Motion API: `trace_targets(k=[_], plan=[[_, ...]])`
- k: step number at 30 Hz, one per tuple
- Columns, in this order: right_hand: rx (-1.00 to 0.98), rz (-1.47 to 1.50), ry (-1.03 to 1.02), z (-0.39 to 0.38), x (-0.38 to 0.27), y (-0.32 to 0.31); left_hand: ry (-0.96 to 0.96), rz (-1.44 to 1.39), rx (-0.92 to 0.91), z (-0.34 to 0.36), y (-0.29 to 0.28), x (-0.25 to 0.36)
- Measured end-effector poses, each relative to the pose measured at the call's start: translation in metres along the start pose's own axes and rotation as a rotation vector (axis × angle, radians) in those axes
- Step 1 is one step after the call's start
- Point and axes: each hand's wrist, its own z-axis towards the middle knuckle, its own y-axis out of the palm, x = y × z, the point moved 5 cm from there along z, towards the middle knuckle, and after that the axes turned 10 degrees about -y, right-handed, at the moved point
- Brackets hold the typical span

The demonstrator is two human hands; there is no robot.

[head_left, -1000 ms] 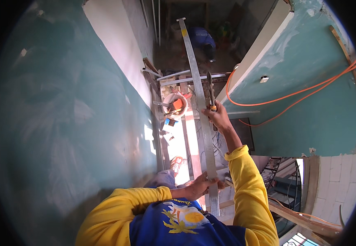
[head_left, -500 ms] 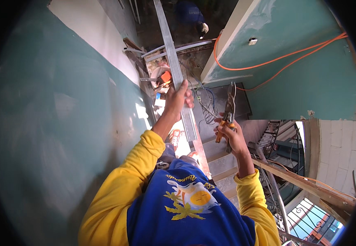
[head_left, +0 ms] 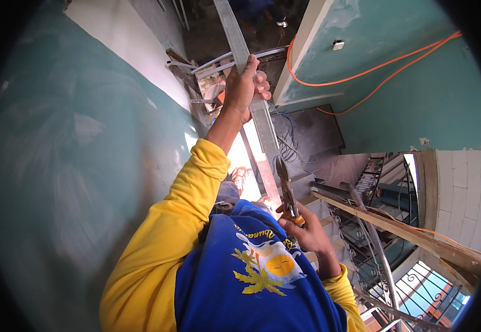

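Note:
A long grey metal stud [head_left: 262, 123], shaped like a channel, runs from the dark room ahead back toward me. My left hand [head_left: 245, 88] is wrapped round it a short way from its near end. In my right hand [head_left: 305, 229] is a pair of tin snips [head_left: 286, 191] with orange and dark handles. The snips point up at the stud's near end and are apart from it. Their blades look closed or nearly so; part of the handles is hidden by my fingers.
A green wall [head_left: 85, 166] rises close on my left. Orange cable [head_left: 356, 77] hangs along the right wall. Stairs [head_left: 329, 221] drop beside a wooden rail [head_left: 395, 224]. Dark cable coils [head_left: 289, 146] lie on the floor. Another person [head_left: 257, 11] is in the dark room ahead.
My left hand has moved forward, taking the stud away from me. My right hand has come down and inward with the snips, which now point toward the stud's end.

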Motion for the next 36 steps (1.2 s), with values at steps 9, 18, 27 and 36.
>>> trace_targets(k=[9, 18, 27, 36], plan=[[-0.002, -0.055, -0.013, -0.007, -0.009, -0.002, 0.024, 0.019, -0.027, -0.014, 0.014, -0.002], [0.022, -0.018, -0.027, -0.007, -0.021, -0.003, 0.033, 0.051, 0.038, -0.023, 0.018, -0.008], [0.037, -0.059, 0.004, -0.003, -0.025, -0.009, 0.068, 0.064, 0.059, -0.026, 0.024, -0.005], [0.052, -0.081, -0.024, 0.001, -0.027, -0.011, 0.089, 0.080, 0.079, -0.026, 0.025, -0.003]])
